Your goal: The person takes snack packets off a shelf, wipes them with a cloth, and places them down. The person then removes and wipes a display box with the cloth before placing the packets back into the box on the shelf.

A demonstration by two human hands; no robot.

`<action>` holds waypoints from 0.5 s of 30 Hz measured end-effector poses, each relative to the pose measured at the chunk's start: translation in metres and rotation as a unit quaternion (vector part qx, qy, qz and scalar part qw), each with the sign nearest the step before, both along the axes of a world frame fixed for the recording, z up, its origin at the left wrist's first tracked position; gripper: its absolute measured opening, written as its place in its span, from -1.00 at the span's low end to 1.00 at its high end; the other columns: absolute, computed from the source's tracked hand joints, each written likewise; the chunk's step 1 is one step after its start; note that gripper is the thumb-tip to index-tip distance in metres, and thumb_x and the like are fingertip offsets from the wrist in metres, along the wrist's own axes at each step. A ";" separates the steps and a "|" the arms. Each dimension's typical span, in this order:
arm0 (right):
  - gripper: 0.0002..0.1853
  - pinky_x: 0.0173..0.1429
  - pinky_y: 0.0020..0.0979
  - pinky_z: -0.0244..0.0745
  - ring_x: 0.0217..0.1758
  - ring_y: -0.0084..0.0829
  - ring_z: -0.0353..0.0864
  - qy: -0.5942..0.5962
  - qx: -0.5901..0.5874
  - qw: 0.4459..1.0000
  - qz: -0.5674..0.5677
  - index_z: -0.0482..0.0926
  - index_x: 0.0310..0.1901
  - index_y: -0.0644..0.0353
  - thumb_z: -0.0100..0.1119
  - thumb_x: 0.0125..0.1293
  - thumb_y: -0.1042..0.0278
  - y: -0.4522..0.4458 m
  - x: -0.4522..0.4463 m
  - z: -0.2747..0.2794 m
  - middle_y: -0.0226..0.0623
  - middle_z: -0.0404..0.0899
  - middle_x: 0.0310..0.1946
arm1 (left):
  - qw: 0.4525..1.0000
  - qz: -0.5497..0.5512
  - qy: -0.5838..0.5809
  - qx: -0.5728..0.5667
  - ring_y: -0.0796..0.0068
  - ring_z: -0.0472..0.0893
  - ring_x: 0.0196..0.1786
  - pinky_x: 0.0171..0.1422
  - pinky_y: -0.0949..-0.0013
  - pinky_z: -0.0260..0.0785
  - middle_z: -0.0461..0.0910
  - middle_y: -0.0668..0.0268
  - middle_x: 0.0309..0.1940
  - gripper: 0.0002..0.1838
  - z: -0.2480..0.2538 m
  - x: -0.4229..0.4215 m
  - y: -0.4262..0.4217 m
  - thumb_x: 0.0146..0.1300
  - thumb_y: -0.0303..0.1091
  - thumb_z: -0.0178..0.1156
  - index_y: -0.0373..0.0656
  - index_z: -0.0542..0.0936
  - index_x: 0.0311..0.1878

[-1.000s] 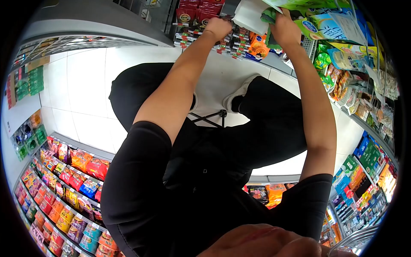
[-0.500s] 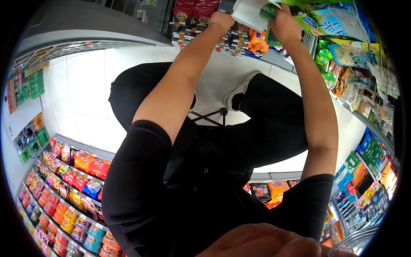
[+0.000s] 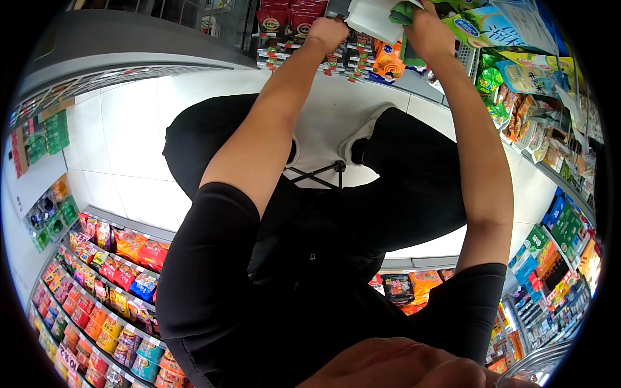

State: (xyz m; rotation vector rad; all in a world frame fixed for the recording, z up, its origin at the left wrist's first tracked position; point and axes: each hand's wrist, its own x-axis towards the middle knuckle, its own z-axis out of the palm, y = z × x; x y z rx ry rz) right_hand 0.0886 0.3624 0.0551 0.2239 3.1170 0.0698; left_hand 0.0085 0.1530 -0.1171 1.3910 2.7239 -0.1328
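My left hand (image 3: 326,35) is closed in a fist at the shelf in front of me, beside small dark hanging packets (image 3: 275,52); what it grips, if anything, is hidden. Close to its right is a white box-like tray (image 3: 374,21), tilted. My right hand (image 3: 432,33) is closed around a green cloth (image 3: 402,13), which shows on both sides of the fingers at the tray's right edge. Below the tray hangs an orange packet (image 3: 389,61). Red bags (image 3: 273,21) sit just left of my left hand.
Green and blue snack bags (image 3: 498,29) crowd the shelf on the right. Behind me at lower left are shelves of bagged snacks and tubs (image 3: 123,323). A wire rack (image 3: 84,90) stands at upper left. My knees spread over the white tiled floor (image 3: 132,136), with black crossed stool legs (image 3: 317,173) between them.
My left hand has shifted slightly left, away from the white tray. The right hand has moved a little, still on the green cloth. The view has shifted slightly.
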 end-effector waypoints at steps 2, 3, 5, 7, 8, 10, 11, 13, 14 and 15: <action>-0.72 -0.04 -0.02 0.69 -0.10 0.07 0.76 0.001 -0.010 1.000 -0.025 0.69 -0.16 0.34 0.38 0.14 0.35 -0.011 0.003 0.012 0.01 0.52 0.30 | 1.000 -0.017 0.002 -0.014 0.26 0.83 -0.14 -0.18 0.14 0.68 0.82 0.26 -0.19 -0.87 0.004 -0.002 -0.001 0.20 -0.40 0.32 -0.03 0.79 -0.20; -0.72 -0.04 -0.02 0.69 -0.10 0.07 0.76 -0.006 -0.012 1.000 -0.026 0.69 -0.16 0.34 0.39 0.15 0.34 -0.011 0.003 0.014 0.00 0.53 0.29 | 1.000 -0.016 0.005 -0.006 0.27 0.83 -0.14 -0.18 0.14 0.68 0.82 0.28 -0.22 -0.87 0.005 -0.003 -0.002 0.21 -0.40 0.30 -0.02 0.80 -0.23; -0.72 -0.04 -0.02 0.69 -0.10 0.06 0.76 -0.019 -0.017 0.999 -0.029 0.69 -0.16 0.35 0.39 0.15 0.34 -0.010 0.003 0.016 -0.01 0.54 0.27 | 1.000 -0.015 0.011 0.011 0.29 0.83 -0.15 -0.19 0.14 0.67 0.83 0.32 -0.27 -0.86 0.006 -0.005 -0.004 0.24 -0.41 0.28 0.00 0.82 -0.27; -0.71 -0.04 -0.03 0.69 -0.10 0.06 0.76 -0.008 -0.011 0.999 -0.031 0.69 -0.15 0.35 0.39 0.15 0.34 -0.009 0.003 0.014 -0.01 0.54 0.25 | 1.000 -0.013 0.009 0.002 0.29 0.83 -0.16 -0.20 0.13 0.67 0.83 0.32 -0.27 -0.85 0.013 -0.003 -0.004 0.25 -0.41 0.27 0.01 0.82 -0.27; -0.71 -0.04 -0.03 0.69 -0.09 0.06 0.76 -0.003 -0.009 0.999 -0.033 0.69 -0.15 0.35 0.39 0.16 0.33 -0.008 0.003 0.012 -0.02 0.55 0.24 | 1.000 -0.013 0.007 -0.003 0.29 0.83 -0.16 -0.20 0.13 0.67 0.83 0.32 -0.26 -0.85 0.016 -0.002 -0.005 0.25 -0.41 0.26 0.01 0.82 -0.27; -0.71 -0.04 -0.02 0.69 -0.08 0.06 0.76 -0.011 -0.012 0.999 -0.030 0.68 -0.15 0.35 0.39 0.16 0.33 -0.009 0.003 0.015 -0.01 0.54 0.26 | 1.000 -0.022 0.015 0.010 0.28 0.83 -0.16 -0.21 0.13 0.66 0.83 0.33 -0.27 -0.85 0.015 -0.004 -0.009 0.25 -0.40 0.26 0.01 0.81 -0.29; -0.71 -0.03 -0.02 0.69 -0.08 0.05 0.76 -0.015 -0.014 0.999 -0.031 0.68 -0.14 0.36 0.39 0.16 0.33 -0.009 0.003 0.017 -0.01 0.53 0.26 | 0.999 -0.028 0.019 0.016 0.28 0.83 -0.16 -0.22 0.13 0.66 0.83 0.33 -0.27 -0.85 0.015 -0.005 -0.010 0.25 -0.40 0.25 0.01 0.81 -0.30; -0.71 -0.01 -0.01 0.69 -0.05 0.05 0.76 -0.010 -0.029 0.999 -0.025 0.68 -0.13 0.36 0.38 0.17 0.35 -0.008 0.005 0.018 -0.02 0.50 0.29 | 0.999 -0.012 0.029 0.026 0.26 0.82 -0.18 -0.23 0.11 0.65 0.82 0.29 -0.24 -0.85 0.009 -0.011 -0.011 0.27 -0.36 0.23 -0.02 0.78 -0.20; -0.71 0.00 -0.01 0.69 -0.04 0.05 0.75 -0.008 -0.036 0.999 -0.026 0.68 -0.12 0.36 0.37 0.18 0.35 -0.006 0.007 0.019 -0.02 0.49 0.30 | 0.998 -0.008 0.041 0.052 0.23 0.82 -0.21 -0.25 0.09 0.64 0.80 0.27 -0.24 -0.85 0.006 -0.014 -0.014 0.28 -0.33 0.23 -0.03 0.76 -0.19; -0.71 0.02 -0.01 0.69 -0.03 0.05 0.75 -0.021 -0.039 0.998 -0.046 0.68 -0.12 0.36 0.37 0.18 0.36 -0.008 0.009 0.022 -0.02 0.48 0.31 | 0.996 -0.005 0.051 0.079 0.20 0.81 -0.24 -0.28 0.08 0.63 0.79 0.26 -0.25 -0.85 -0.003 -0.018 -0.017 0.28 -0.30 0.22 -0.04 0.74 -0.18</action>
